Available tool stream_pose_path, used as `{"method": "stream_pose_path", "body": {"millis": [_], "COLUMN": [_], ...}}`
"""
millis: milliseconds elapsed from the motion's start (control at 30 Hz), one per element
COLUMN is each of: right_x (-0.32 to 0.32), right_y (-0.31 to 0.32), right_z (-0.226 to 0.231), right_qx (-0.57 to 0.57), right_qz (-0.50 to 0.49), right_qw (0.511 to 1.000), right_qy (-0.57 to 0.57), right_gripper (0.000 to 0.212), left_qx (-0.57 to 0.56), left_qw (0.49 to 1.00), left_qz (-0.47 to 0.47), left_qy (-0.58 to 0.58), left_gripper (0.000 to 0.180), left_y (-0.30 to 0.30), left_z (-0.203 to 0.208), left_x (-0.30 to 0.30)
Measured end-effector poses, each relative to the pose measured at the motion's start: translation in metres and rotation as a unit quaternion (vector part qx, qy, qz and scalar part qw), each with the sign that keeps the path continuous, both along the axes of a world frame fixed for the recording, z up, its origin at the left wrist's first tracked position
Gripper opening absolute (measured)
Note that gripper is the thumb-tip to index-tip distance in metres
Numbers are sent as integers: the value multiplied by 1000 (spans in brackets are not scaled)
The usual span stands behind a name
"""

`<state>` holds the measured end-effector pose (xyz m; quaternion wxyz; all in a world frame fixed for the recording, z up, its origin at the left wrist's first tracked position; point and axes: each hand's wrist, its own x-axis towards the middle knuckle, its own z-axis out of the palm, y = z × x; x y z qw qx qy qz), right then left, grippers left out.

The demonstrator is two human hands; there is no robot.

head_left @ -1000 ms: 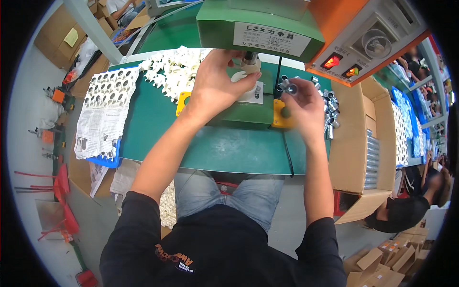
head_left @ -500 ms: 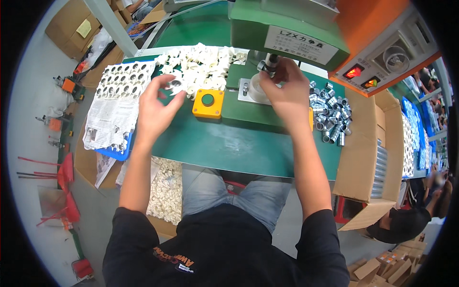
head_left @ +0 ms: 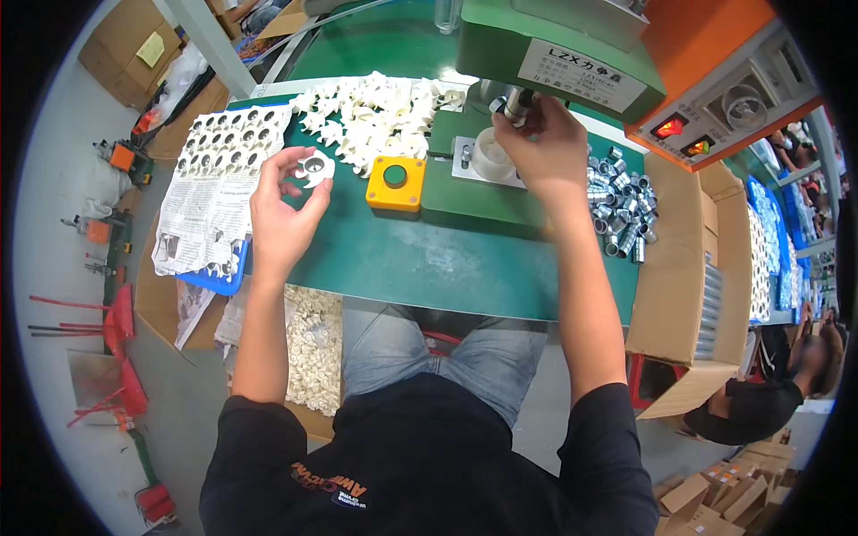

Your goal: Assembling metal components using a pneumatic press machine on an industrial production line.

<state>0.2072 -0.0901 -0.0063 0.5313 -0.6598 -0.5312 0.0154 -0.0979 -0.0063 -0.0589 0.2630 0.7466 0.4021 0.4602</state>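
My left hand (head_left: 290, 204) pinches a white plastic part (head_left: 315, 167) with pointed lobes and a metal-rimmed hole, held above the green table left of the yellow button box (head_left: 395, 185). At the green press (head_left: 554, 54), my right hand (head_left: 547, 147) has its fingers closed round a shiny metal sleeve (head_left: 517, 105) under the press head. Those fingers partly cover the sleeve. Just below it is a round white holder (head_left: 492, 154) on the press base. Many loose white parts (head_left: 380, 116) lie piled behind the button box.
Loose metal sleeves (head_left: 621, 205) lie in a heap right of the press. At the left, white parts with dark-centred holes (head_left: 230, 138) stand in rows on paper over a blue tray (head_left: 223, 279). A cardboard box (head_left: 666, 268) adjoins the table's right edge. An orange control box (head_left: 715, 98) has lit switches.
The white part in my left hand has come round to face up more plainly. My right hand has risen slightly at the press head with the sleeve. The whole view has shifted a little.
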Motion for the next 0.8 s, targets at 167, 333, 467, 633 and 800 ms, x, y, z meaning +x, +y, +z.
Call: {"method": "stream_pose_path", "body": {"millis": [167, 333, 467, 633, 800], "right_x": [12, 47, 60, 12, -31], "right_y": [9, -28, -75, -117, -115], "right_z": [-26, -39, -59, -53, -48], "right_qx": [-11, -16, -30, -150, -182], "right_qz": [-3, -24, -31, 123, 177], "right_qw": [1000, 999, 996, 979, 956], "right_qy": [11, 46, 83, 57, -147], "right_gripper": [26, 30, 29, 24, 28], "left_qx": [19, 72, 59, 47, 15], "left_qw": [1000, 988, 959, 907, 889], "left_qz": [19, 111, 239, 315, 311], "left_qy": [1, 76, 142, 273, 336], "left_gripper": [44, 41, 46, 50, 56], "left_y": [-1, 19, 57, 124, 151], "left_z": [0, 21, 21, -15, -27], "left_x": [-18, -63, -142, -241, -250]}}
